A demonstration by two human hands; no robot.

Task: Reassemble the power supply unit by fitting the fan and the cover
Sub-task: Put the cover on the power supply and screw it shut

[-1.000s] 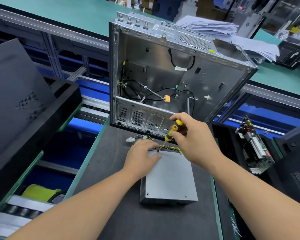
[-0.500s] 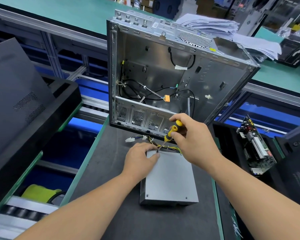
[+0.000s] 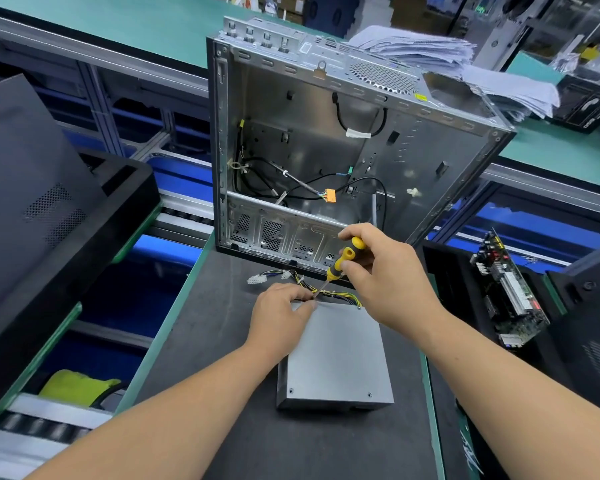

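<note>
While cabled inside — computer case (image 3: 326, 150).

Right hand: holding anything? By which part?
Yes. The right hand holds a yellow-and-black screwdriver by its handle, tip down at the far left corner of the power supply cover, beside the left hand.

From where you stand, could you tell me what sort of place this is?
Probably a computer assembly or repair line: an open computer case stands on the workbench mat, a circuit board waits in a tray, and a roller conveyor runs alongside.
</note>
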